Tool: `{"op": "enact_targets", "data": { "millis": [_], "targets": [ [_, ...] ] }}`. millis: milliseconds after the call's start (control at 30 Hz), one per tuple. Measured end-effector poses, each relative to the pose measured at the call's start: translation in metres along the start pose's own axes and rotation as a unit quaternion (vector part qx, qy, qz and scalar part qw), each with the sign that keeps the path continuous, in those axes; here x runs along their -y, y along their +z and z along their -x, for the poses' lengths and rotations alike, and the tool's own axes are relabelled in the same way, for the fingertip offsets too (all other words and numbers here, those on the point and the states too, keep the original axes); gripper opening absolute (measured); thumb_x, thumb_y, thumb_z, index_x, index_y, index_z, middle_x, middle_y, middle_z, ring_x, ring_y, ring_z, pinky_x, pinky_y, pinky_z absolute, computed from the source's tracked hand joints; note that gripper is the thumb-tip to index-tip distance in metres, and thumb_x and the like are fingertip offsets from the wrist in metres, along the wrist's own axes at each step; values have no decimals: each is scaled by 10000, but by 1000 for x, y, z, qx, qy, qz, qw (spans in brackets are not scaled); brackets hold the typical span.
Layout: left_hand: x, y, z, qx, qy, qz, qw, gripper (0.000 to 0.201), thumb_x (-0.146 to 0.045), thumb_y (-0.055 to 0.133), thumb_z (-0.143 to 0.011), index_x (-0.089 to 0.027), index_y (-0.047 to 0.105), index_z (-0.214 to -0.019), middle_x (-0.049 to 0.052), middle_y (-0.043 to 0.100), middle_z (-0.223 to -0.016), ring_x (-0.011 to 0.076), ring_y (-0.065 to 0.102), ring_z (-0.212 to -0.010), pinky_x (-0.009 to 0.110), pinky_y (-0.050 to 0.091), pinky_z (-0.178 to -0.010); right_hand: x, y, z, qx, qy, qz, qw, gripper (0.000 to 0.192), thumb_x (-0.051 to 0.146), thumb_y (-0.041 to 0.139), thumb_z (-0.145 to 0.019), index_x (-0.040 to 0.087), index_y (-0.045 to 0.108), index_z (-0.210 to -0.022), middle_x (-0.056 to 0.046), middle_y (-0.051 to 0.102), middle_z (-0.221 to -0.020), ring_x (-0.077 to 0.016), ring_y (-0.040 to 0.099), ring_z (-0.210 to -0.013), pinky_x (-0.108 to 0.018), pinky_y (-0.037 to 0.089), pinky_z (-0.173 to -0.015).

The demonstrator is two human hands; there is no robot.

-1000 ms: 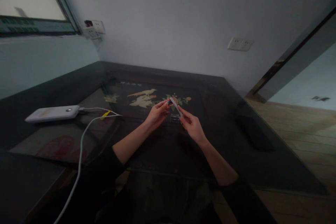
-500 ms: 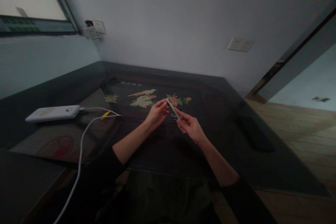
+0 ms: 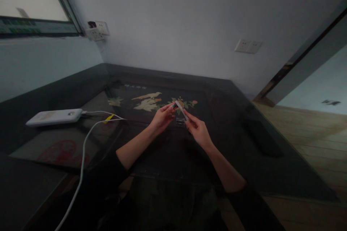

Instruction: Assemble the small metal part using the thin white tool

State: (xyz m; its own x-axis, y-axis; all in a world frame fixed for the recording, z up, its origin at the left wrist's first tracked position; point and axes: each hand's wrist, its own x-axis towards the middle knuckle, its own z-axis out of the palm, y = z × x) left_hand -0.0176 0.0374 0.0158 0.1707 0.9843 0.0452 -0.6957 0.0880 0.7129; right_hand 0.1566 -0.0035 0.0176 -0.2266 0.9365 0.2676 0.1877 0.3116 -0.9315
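My right hand (image 3: 197, 130) pinches the near end of a slim, pale, flat bar (image 3: 181, 109), which slants up and to the left above the table. At its far end my left hand (image 3: 162, 118) is closed, with a small dark object (image 3: 175, 105) between thumb and fingertips. That object is too small to name; whether it touches the bar I cannot tell. Just below the bar, a small group of shiny, rod-like pieces (image 3: 180, 122) lies on the table, partly hidden by my right hand.
The dark glossy table (image 3: 168, 151) carries a bird-and-flower picture (image 3: 148, 103). A white power bank (image 3: 55, 116) lies on the left, with a white cable (image 3: 84, 151) running toward me. At the right lies a dark flat object (image 3: 262, 139). Wall sockets (image 3: 248, 46) are behind.
The pale bar and my right hand have shifted slightly to the right. The small dark object at my left fingertips and the shiny pieces on the table show more clearly.
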Motion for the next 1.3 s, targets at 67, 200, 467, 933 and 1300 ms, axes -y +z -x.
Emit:
{"op": "enact_targets", "data": {
  "millis": [67,200,467,933,1300],
  "targets": [
    [-1,0,1,3,0,1,1000,308,-236,821,-622,-139,726,-899,24,680,-775,48,566,-624,153,447,-578,1,1,1,14,1,-13,1000,513,293,554,-834,141,559,-1323,16,459,-660,-70,313,-508,-203,259,-436],
    [-1,-1,0,2,8,-2,1000,355,-264,833,-604,-150,726,-922,45,706,-901,55,583,-659,152,449,-579,3,4,4,45,12,-60,997,529,317,582,-831,178,543,-1340,30,439,-651,-65,327,-499,-200,279,-435],
    [1,-2,-3,2,22,3,1000,357,-257,837,-597,-152,712,-915,46,703,-918,67,602,-687,157,446,-584,4,5,4,77,27,-131,988,565,354,618,-811,215,529,-1351,41,432,-661,-51,333,-475,-194,271,-419],
    [3,-4,-2,1,5,4,1000,330,-224,817,-626,-129,717,-926,35,681,-830,44,560,-633,155,441,-571,-1,-1,-1,-11,1,8,1000,516,305,562,-831,133,568,-1318,-30,569,-738,-79,307,-519,-206,266,-435],
    [2,-3,-2,4,27,7,1000,359,-252,840,-592,-141,701,-904,42,690,-916,58,582,-669,169,435,-581,3,5,3,57,22,-107,992,539,355,622,-800,209,568,-1317,44,400,-654,-53,336,-475,-192,275,-411]
  ]
}}
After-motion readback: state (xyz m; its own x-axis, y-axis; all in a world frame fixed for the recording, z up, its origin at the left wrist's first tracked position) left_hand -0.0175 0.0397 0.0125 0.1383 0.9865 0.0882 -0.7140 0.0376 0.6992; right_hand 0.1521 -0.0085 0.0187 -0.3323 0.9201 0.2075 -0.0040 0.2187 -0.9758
